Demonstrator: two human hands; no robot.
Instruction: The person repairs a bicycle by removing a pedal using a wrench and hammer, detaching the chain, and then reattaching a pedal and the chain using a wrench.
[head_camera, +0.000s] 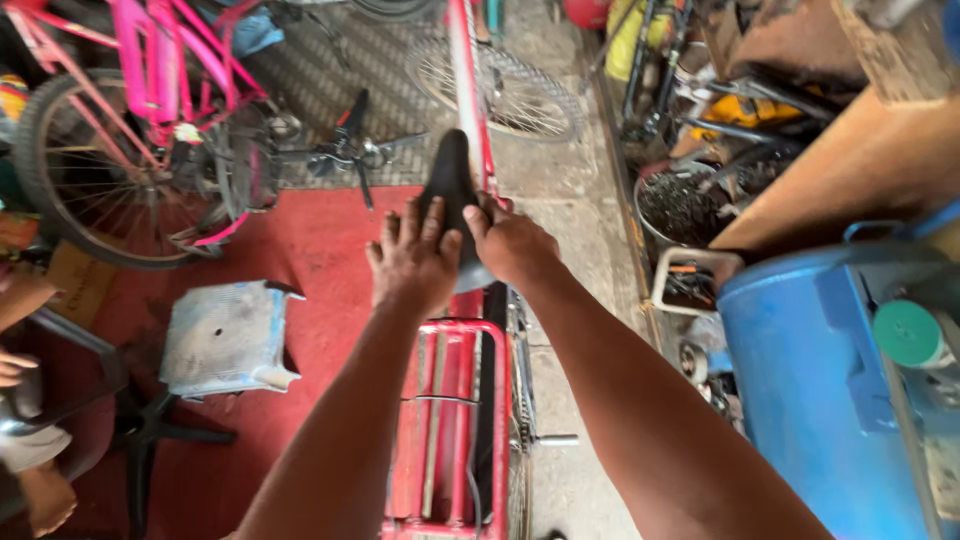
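Observation:
A red bicycle stands lengthwise below me, with its red rear rack (455, 420) near the bottom and its frame tube (465, 80) running away toward the front wheel (500, 90). A black saddle (450, 185) sits on it. My left hand (412, 260) lies flat on the rear of the saddle, fingers spread forward. My right hand (510, 240) grips the saddle's right side, thumb on top.
A pink bicycle (150, 110) stands at the upper left on a red mat (310, 260). A grey metal box (228, 338) lies on the mat. A blue drum (820, 390) stands at the right, with crates of scrap parts (690, 205) behind. Another person's hand and foot show at the left edge (20, 440).

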